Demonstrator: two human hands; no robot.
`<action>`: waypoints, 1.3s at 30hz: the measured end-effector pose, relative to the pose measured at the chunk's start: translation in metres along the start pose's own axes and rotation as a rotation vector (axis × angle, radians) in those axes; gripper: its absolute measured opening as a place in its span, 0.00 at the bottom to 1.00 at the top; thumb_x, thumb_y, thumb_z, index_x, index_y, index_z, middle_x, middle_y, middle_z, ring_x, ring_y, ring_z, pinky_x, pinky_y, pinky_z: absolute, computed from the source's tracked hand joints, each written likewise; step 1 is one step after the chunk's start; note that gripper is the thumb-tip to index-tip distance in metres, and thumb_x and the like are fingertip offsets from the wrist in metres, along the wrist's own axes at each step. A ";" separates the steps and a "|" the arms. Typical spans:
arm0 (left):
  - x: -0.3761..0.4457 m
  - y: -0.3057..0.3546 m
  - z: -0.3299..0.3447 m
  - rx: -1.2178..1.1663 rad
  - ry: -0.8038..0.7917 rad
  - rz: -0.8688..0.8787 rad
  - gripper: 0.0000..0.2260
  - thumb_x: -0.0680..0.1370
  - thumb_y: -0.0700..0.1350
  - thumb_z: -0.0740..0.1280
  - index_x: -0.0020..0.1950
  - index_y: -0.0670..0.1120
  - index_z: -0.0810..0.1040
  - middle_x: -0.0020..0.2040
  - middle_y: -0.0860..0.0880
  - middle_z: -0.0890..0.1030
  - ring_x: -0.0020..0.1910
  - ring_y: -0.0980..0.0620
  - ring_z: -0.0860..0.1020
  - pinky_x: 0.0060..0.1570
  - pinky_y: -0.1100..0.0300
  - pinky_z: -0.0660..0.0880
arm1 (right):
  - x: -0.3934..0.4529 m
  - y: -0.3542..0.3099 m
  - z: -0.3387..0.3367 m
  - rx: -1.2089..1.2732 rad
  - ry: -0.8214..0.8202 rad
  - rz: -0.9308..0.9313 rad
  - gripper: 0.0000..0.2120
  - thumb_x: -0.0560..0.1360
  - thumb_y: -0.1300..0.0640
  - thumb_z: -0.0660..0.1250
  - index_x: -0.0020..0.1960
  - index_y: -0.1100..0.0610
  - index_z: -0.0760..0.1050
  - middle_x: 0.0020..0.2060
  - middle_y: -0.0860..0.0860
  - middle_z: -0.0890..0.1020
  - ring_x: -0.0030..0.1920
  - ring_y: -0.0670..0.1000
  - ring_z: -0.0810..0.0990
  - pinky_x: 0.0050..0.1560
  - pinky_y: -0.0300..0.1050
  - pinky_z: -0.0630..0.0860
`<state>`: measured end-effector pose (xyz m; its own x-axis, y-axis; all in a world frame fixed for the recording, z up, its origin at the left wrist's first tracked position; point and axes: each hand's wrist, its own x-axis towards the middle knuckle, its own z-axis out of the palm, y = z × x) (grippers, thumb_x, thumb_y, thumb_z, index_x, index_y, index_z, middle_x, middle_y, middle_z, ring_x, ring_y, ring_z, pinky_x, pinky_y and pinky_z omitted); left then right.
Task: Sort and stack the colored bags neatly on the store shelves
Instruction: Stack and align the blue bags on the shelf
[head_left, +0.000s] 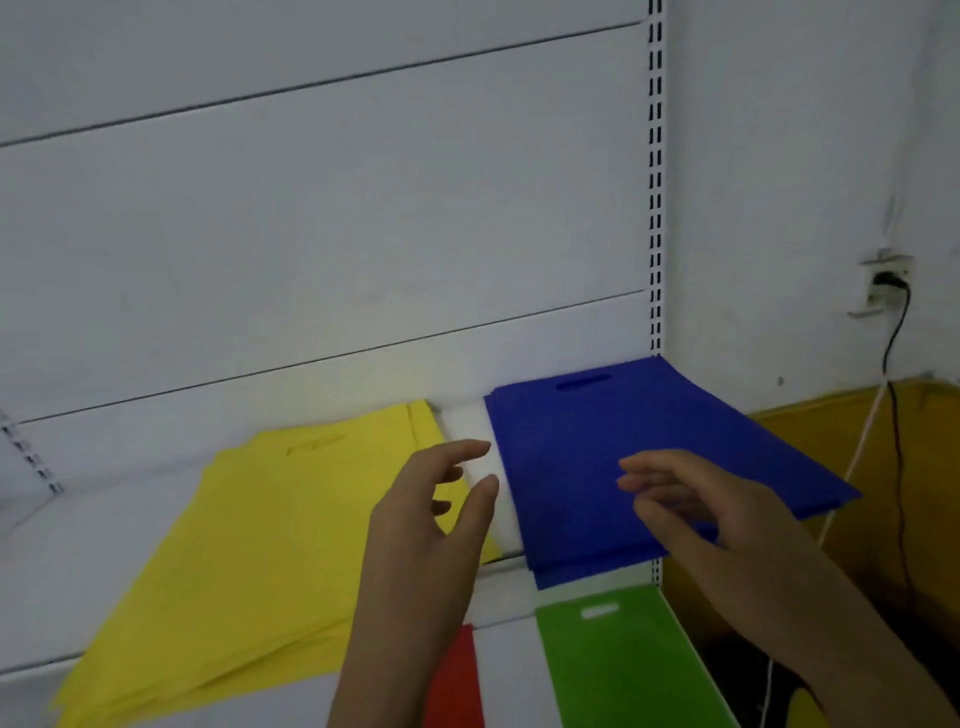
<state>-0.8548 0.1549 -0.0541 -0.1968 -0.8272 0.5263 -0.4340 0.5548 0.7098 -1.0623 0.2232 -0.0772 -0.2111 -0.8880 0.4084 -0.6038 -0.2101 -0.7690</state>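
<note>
- The blue bags (623, 457) lie in a flat stack at the right end of the upper shelf (472, 431), handle slot toward the back; the right hand (691, 499) covers part of the stack's front.
- The yellow bags (249, 561) lie spread and blurred to the left.
- A green bag (613, 665) and a red bag (457, 680) lie on the shelf below, cut off by the frame.
- The right hand hovers with loosely bent fingers, holding nothing.
- The left hand (431, 519) hangs spread open, holding nothing, between the two stacks.

Matt, cloth-like sheeting is seen in the blue bags (597, 457) and yellow bags (249, 545); the white shelf (93, 551) looks smooth painted metal.
</note>
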 end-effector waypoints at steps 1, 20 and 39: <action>-0.003 -0.002 -0.013 -0.013 0.018 -0.006 0.10 0.76 0.47 0.67 0.55 0.59 0.78 0.52 0.64 0.78 0.55 0.65 0.74 0.50 0.65 0.73 | -0.002 -0.008 0.007 0.013 -0.001 -0.017 0.14 0.76 0.55 0.64 0.55 0.36 0.71 0.49 0.28 0.77 0.52 0.32 0.75 0.49 0.24 0.70; -0.141 -0.198 -0.446 0.320 0.561 -0.243 0.07 0.75 0.50 0.68 0.52 0.59 0.79 0.51 0.65 0.78 0.56 0.67 0.74 0.56 0.70 0.70 | 0.007 -0.317 0.429 0.319 -0.652 -0.356 0.11 0.75 0.55 0.66 0.54 0.41 0.76 0.46 0.38 0.82 0.47 0.40 0.80 0.46 0.37 0.76; -0.095 -0.371 -0.636 0.512 0.696 -0.280 0.08 0.77 0.44 0.66 0.53 0.55 0.78 0.53 0.60 0.79 0.56 0.61 0.76 0.53 0.66 0.72 | 0.055 -0.414 0.682 0.229 -0.477 -0.361 0.08 0.77 0.51 0.64 0.55 0.44 0.75 0.44 0.38 0.79 0.45 0.36 0.77 0.47 0.37 0.77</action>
<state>-0.1161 0.0844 -0.0702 0.4782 -0.5929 0.6478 -0.7566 0.0964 0.6468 -0.2994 -0.0181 -0.0718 0.3720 -0.8183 0.4381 -0.3820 -0.5652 -0.7312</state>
